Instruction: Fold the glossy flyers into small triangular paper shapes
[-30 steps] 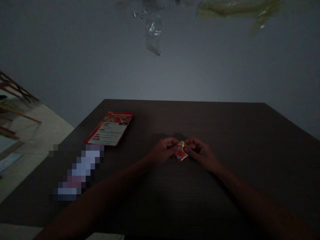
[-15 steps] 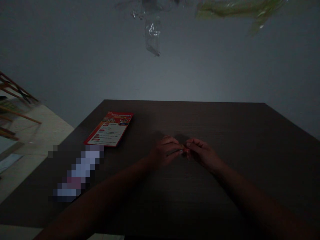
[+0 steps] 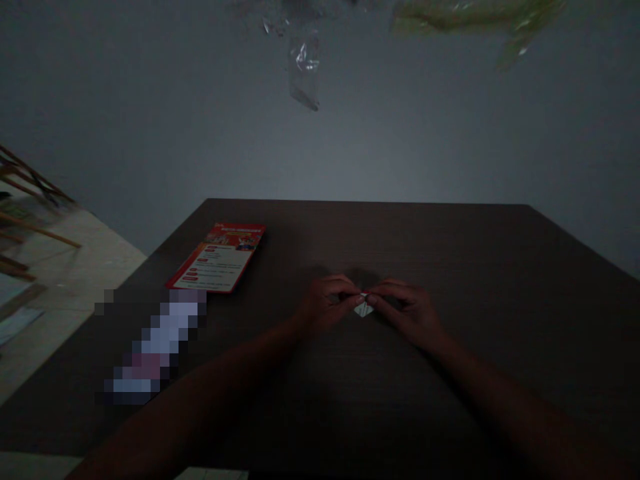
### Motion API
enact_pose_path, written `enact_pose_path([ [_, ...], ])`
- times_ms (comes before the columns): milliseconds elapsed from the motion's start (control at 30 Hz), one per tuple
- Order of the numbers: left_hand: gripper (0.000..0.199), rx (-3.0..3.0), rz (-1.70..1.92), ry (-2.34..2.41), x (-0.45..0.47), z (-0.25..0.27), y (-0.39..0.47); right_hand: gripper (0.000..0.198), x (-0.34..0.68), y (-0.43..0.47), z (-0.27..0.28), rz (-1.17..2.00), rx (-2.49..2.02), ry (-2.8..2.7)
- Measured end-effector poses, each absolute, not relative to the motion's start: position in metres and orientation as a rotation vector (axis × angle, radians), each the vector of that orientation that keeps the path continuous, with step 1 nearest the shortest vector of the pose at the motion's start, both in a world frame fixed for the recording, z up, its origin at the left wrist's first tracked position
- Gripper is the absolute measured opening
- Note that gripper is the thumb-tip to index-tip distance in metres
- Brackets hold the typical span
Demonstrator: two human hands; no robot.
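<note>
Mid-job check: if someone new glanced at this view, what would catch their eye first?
Probably the red-and-white printed item first, lying toward the far left of the dark table. Next, the small white piece near the middle, in the grip of the left hand and right hand. High on the grey wall, a yellowish strip stands out at upper right.

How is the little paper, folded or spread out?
Folded: the paper looks small and pointed, pale in front, with red at its top.
</note>
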State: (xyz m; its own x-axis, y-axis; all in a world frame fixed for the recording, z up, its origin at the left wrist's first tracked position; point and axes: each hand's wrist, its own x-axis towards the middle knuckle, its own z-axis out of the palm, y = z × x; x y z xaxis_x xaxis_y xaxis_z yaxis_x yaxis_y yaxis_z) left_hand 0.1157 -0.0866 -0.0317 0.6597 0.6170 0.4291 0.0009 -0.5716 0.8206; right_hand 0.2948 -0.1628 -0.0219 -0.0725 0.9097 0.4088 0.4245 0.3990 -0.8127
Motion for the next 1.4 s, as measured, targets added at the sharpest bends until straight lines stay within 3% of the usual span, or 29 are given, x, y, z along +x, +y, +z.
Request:
enact_pose_path([
  [1400, 0.015, 1.63, 1.03, 0.674, 0.116, -0.032, -0.079, 0.016, 0.302, -0.159, -0.034, 0.648, -1.304, -1.336],
])
